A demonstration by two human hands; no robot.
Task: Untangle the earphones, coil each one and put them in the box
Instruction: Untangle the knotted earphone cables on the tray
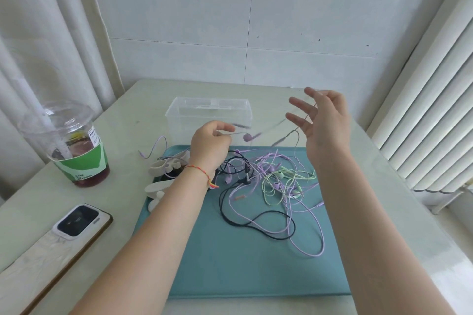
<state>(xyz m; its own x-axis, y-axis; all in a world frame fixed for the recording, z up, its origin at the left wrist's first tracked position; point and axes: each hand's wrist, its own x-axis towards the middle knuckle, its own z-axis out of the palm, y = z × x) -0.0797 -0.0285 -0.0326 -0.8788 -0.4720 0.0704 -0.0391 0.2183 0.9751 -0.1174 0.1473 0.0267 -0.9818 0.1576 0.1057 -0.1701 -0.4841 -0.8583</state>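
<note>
A tangle of purple, green and black earphones (271,184) lies on a teal tray (245,263). My left hand (211,146) is raised over the tray's far left and pinches a purple earphone cable whose earbud (247,137) dangles beside it. My right hand (322,120) is lifted higher to the right with its fingers spread; the same thin purple cable runs blurred across those fingers. A clear plastic box (208,115) stands open just behind the tray.
An iced drink cup (69,146) with a straw stands at the left. A phone (76,222) lies face down near the front left. White cable winders (163,171) sit on the tray's left edge. A radiator (440,110) flanks the right side.
</note>
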